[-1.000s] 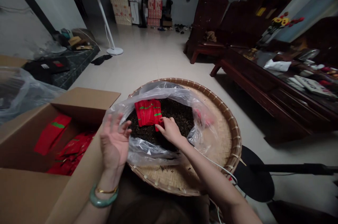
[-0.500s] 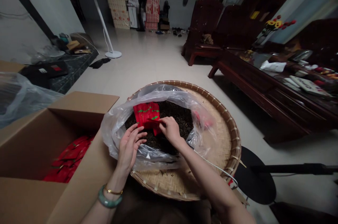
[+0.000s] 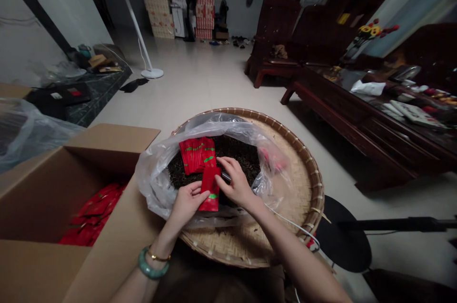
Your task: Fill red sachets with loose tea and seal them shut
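A single red sachet with a green band [image 3: 209,197] stands upright between my hands, above the tea. My left hand [image 3: 186,203] grips its left side. My right hand [image 3: 237,184] is at its top edge, pinching a small dark metal object [image 3: 225,177]. Behind them a stack of similar red sachets [image 3: 195,154] lies on loose dark tea leaves [image 3: 237,158]. The leaves fill a clear plastic bag [image 3: 157,184] with a rolled-back mouth, resting in a round woven bamboo tray [image 3: 291,212]. A jade bangle and thin gold bracelet circle my left wrist.
To the left stands an open cardboard box [image 3: 114,143] holding loose red sachets [image 3: 93,215], with a plastic sheet [image 3: 28,131] beyond it. A white cable runs along my right forearm. A dark stool [image 3: 342,234] stands at right; a dark wooden table [image 3: 357,122] stands farther right.
My left hand has moved right and now grips one sachet, which has come away from the stack and stands lower, between my hands. My right hand has opened out slightly around the sachet's top.
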Tool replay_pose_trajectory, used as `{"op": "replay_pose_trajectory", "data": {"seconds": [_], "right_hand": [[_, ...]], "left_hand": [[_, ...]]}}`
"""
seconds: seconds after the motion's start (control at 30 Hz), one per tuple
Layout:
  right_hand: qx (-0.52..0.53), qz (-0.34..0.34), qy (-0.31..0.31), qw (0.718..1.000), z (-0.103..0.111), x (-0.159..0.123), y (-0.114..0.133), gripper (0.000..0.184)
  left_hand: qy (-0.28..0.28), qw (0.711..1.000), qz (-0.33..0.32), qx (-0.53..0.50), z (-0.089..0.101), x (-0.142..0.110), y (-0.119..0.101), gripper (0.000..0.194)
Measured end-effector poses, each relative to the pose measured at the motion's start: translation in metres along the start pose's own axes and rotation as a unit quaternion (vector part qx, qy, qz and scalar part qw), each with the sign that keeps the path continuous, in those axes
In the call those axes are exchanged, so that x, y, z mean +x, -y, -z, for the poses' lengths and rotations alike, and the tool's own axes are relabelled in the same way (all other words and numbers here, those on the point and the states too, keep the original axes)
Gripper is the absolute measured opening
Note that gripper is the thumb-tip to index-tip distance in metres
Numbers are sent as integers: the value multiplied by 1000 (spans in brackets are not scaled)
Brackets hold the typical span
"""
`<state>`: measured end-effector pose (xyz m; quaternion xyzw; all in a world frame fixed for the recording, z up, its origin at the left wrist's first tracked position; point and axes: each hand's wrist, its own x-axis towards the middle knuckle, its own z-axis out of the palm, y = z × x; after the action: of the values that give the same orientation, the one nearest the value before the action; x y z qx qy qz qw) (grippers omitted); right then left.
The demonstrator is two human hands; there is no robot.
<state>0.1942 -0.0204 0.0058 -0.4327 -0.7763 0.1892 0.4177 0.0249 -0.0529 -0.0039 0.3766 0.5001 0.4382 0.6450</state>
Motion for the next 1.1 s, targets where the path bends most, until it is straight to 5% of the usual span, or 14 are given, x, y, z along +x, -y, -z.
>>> {"op": "replay_pose_trajectory", "data": {"seconds": [0.33, 0.57, 0.7, 0.87, 1.0, 1.1], "right_hand": [[-101, 56, -33, 993, -2, -12, 3, 14], [-85, 110, 61, 988, 14, -14, 6, 23], [12, 33, 26, 999, 21, -20, 8, 20], [113, -42, 60, 991, 17, -25, 12, 18], [215, -183, 117, 952, 11, -28, 9, 21], [271, -227, 131, 926, 8, -31, 5, 23]], "left_hand": [[-5, 999, -10, 49, -1, -1, 9, 39], [-38, 993, -60, 94, 3, 2, 8, 30], [-46, 996, -51, 51, 7, 2, 8, 32], [-34, 999, -32, 28, 2, 0, 12, 41], [7, 998, -31, 57, -2, -3, 10, 45], [23, 996, -35, 77, 0, -4, 10, 50]]}}
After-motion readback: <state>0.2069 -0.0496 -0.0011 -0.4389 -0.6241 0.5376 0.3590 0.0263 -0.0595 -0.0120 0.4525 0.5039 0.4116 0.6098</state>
